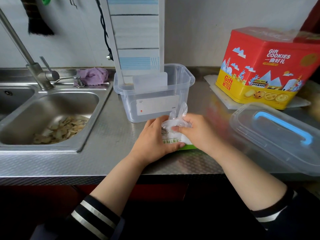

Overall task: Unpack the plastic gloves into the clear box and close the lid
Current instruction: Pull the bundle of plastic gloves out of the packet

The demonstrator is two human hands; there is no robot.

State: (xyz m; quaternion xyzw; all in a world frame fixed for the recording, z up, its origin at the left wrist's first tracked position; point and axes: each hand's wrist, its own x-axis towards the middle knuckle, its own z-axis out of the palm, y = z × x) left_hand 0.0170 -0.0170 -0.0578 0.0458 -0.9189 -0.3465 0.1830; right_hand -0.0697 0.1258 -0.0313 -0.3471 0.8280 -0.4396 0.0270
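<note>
We hold a green-and-white glove packet (pixel 173 140) down on the steel tabletop (pixel 110 135) with both hands. Our left hand (pixel 154 137) wraps over the packet's left side, its thumb pressed along the near edge and its fingers (pixel 152 122) curled over the far end. Our right hand (pixel 197 130) sits on the packet's right side, and its fingers (pixel 183 129) pinch a bunch of thin plastic gloves (pixel 176 118) that stands crumpled up out of the packet's top, right between our two hands.

Just beyond our fingers stands the clear box (pixel 154 94), open at the top, with a white label on its near wall. We can see no gloves inside it. Its lid (pixel 277 135), clear with a blue handle, lies well to the right of our right hand, near the tabletop's front edge.

Further right and behind the lid sits a red and yellow cookie tin (pixel 265 66). To the left of our left hand lies the sink (pixel 50 118), holding pale scraps, with a tap (pixel 34 66) and a purple cloth (pixel 92 75) behind it.
</note>
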